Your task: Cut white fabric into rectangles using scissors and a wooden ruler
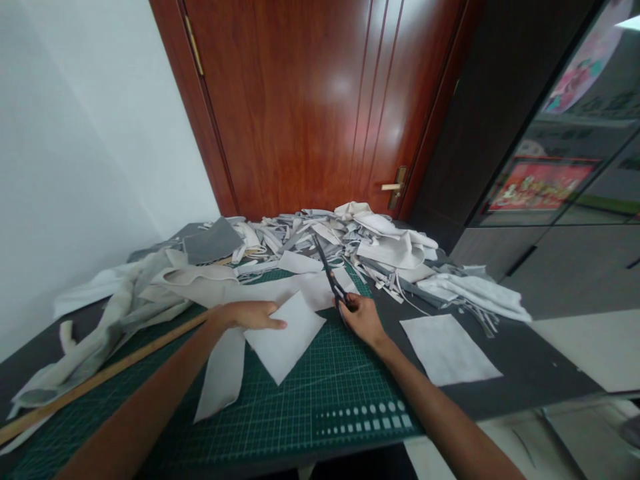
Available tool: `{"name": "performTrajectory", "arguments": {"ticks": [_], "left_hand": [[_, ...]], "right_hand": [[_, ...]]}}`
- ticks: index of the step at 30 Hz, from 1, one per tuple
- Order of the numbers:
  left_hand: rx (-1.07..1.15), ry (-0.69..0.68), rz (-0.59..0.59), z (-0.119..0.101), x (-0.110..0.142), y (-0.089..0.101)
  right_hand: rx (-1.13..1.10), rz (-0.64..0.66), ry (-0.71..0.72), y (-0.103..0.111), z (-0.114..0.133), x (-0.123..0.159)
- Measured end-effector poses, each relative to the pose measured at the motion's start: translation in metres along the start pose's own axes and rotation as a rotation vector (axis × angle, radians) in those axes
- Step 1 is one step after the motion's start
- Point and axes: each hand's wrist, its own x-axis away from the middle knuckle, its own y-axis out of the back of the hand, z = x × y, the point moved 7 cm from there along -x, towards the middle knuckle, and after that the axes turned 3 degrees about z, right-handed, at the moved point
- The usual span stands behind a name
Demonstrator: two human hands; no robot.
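- head view: pressing the left hand [247,315] flat onto a square of pale white fabric [285,337], fingers lying together, pinning the cloth against a green gridded cutting mat [320,400], a firm, even press that stops the layer creeping
- gripping long black-handled scissors [327,273] in the right hand [363,320], fingers curled closed round the handles, blades angling away toward the heap, not clearly showing whether parted or closed
- favouring a low, steady wrist, with the blades kept clear of the pressing fingers
- lying diagonally beside the left forearm: a long wooden ruler [100,367], staying within easy reach
- piling up against a glossy reddish-brown wooden door [295,100]: a heap of grey and white fabric strips [320,237]
- resting on a black tabletop [530,373], right of the mat: a second white fabric square [447,350]
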Motion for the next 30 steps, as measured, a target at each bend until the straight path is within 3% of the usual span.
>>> {"name": "performTrajectory", "arguments": {"ticks": [4,7,10,14,18,24,27,30], "left_hand": [[0.229,0.070,0.199,0.011,0.025,-0.049],[0.243,0.092,0.214,0.009,0.044,-0.065],[0.235,0.093,0.088,0.009,0.048,-0.062],[0.216,0.057,-0.275,0.014,0.037,-0.040],[0.064,-0.110,-0.584,0.003,0.022,-0.028],[0.226,-0.294,-0.630,-0.012,0.008,-0.038],[0.487,-0.331,-0.666,-0.010,0.007,-0.042],[0.852,-0.285,-0.694,0.001,0.002,-0.049]], "right_hand": [[0.358,0.009,0.058,0.001,0.002,0.001],[0.569,0.019,0.040,0.002,-0.002,0.001],[0.642,-0.013,0.024,0.008,-0.007,-0.002],[0.560,-0.079,0.054,0.018,-0.011,-0.006],[0.428,-0.083,0.073,0.016,-0.011,-0.006],[0.317,-0.035,0.138,0.005,-0.003,-0.001],[0.243,-0.003,0.135,0.003,-0.005,-0.001],[0.139,0.055,0.108,0.001,-0.007,0.000]]}}
